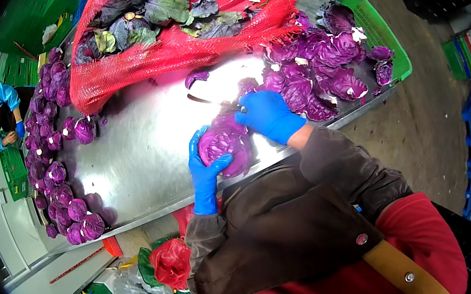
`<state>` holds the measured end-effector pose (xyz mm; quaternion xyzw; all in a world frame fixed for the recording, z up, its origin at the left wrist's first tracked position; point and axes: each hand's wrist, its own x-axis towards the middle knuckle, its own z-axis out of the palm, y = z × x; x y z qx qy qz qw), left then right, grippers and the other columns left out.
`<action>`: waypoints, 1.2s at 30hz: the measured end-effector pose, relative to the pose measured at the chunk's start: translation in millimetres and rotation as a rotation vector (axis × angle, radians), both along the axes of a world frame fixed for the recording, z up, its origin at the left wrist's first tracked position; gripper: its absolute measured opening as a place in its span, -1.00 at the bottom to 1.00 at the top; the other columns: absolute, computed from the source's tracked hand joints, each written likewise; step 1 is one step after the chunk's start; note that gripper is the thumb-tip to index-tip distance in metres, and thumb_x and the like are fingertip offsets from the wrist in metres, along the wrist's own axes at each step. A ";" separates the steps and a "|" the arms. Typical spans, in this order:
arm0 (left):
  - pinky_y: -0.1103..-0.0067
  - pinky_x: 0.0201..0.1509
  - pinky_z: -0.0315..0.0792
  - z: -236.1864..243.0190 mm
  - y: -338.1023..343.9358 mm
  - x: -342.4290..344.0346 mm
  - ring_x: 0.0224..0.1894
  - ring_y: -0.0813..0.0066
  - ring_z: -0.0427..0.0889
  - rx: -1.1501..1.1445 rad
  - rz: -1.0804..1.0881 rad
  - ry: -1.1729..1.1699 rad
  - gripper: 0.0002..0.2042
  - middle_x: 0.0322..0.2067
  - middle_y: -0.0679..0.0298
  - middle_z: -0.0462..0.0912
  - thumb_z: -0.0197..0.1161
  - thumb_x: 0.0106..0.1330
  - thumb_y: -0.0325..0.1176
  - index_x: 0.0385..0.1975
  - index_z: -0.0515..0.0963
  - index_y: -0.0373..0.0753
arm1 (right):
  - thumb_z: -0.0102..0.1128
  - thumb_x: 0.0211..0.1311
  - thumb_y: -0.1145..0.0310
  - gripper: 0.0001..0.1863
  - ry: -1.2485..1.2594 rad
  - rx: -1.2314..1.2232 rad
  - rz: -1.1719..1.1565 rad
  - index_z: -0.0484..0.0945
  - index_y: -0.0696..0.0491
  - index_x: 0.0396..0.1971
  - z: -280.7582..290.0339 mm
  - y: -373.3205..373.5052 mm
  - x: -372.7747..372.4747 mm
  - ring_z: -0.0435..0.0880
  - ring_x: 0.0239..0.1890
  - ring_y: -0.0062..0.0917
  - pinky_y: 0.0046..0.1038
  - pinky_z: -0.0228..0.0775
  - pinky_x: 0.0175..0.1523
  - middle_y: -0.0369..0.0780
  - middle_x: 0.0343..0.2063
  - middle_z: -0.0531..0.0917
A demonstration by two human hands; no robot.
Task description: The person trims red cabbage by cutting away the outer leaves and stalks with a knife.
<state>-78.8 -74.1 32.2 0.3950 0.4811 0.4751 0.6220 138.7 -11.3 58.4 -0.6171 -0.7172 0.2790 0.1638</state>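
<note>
Head view: round, glossy purple cabbage head (225, 147) sits between the hands, on the wearer's side of the red mesh sack (136, 71), low over the shiny steel counter (149, 143). Left hand in blue glove (205, 167) cups its left side, fingers up along the far edge, thumb across the near face; grip is wrapped round the head, probably to steady it. Right hand in blue glove (272, 117) is at the head's upper right, fingers curled in; can't tell whether that grip pinches a leaf, likely working at the outer layer. Left forearm comes up nearly straight, wrist upright; right forearm angles in from lower right, back of hand up.

Heap of loose purple leaves (299, 88) lies just right of the sack's lower edge, near the right hand, likely for a short toss. Small round purple cabbage heads (85, 131) bunch left of the sack, seemingly kept apart from the leaves. Dull green-purple leaves (167, 9) rest on the sack.
</note>
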 end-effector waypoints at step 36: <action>0.23 0.24 0.43 -6.4 -15.3 -18.3 0.08 0.14 0.57 -0.890 -0.168 -0.692 -0.46 0.08 0.03 0.56 0.10 0.37 0.01 0.15 0.43 -0.31 | 0.31 0.19 0.28 -0.70 0.794 -0.545 0.166 0.62 0.16 -0.16 73.1 23.5 29.5 0.62 -0.22 -0.62 -0.52 0.46 -0.04 -0.25 -0.28 0.67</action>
